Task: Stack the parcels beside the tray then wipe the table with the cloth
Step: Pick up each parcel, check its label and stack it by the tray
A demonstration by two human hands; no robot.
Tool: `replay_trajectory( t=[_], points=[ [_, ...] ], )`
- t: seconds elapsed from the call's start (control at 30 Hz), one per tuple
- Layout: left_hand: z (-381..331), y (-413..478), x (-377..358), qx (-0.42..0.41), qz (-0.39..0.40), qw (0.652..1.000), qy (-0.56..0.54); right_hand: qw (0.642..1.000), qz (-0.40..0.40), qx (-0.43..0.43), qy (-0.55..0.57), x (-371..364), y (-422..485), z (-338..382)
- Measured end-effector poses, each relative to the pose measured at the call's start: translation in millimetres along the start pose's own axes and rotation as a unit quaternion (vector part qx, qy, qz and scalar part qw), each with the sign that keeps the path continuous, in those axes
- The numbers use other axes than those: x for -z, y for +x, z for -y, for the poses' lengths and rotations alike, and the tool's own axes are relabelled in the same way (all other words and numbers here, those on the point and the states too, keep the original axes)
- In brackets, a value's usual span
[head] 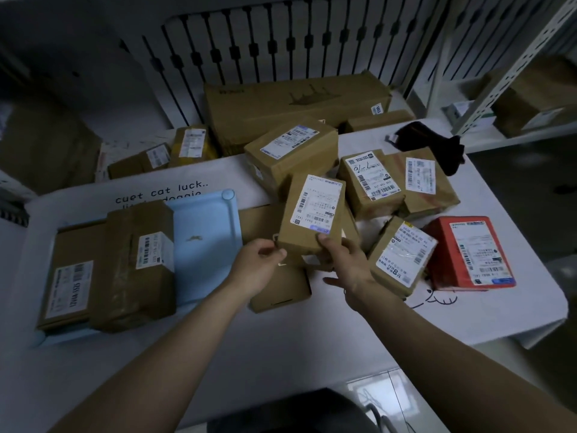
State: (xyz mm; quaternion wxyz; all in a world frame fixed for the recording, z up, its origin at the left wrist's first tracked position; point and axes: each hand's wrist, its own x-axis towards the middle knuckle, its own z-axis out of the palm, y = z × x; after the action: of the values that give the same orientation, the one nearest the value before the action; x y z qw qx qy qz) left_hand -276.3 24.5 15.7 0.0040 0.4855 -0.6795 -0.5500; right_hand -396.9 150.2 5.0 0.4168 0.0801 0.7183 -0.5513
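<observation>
- The stacking step is in hand; by the look of the table, wiping is a long way off.
- A small brown parcel (312, 214), label up, is held tilted above the table (281, 354) at the middle of the frame, just right of the light blue tray (206, 245).
- The right hand (343, 260) grips its near edge, thumb on top and fingers underneath.
- The left hand (256, 267) has curled fingers at the near left corner and seems to pinch it.
- Right below the hands lies a flat brown parcel (281, 289) beside the tray, the likely base of the stack.
- Next move, as a judgement: lower the held parcel squarely onto that base, then let go with both hands.
- Loose parcels remain right of centre, among them a red parcel (471, 251).
- Two brown parcels (137, 264) lie on the tray's left part.
- The black cloth (427, 142) lies untouched at the upper right of the table.
</observation>
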Motion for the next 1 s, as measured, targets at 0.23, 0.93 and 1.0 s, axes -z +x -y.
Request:
replay_trajectory(
  t=[0.23,0.93,1.0],
  points=[
    [-4,-11,-41,0.009,0.095,0.995,0.019,0.952,-0.156,0.16,-0.211,21,5,5],
    [77,-23,17,0.064,0.006,0.997,0.035,0.981,0.019,-0.076,-0.178,-42,38,-85],
    [77,-23,18,0.062,0.008,0.998,0.031,0.981,0.016,-0.074,-0.18,-44,32,-74]
  ],
)
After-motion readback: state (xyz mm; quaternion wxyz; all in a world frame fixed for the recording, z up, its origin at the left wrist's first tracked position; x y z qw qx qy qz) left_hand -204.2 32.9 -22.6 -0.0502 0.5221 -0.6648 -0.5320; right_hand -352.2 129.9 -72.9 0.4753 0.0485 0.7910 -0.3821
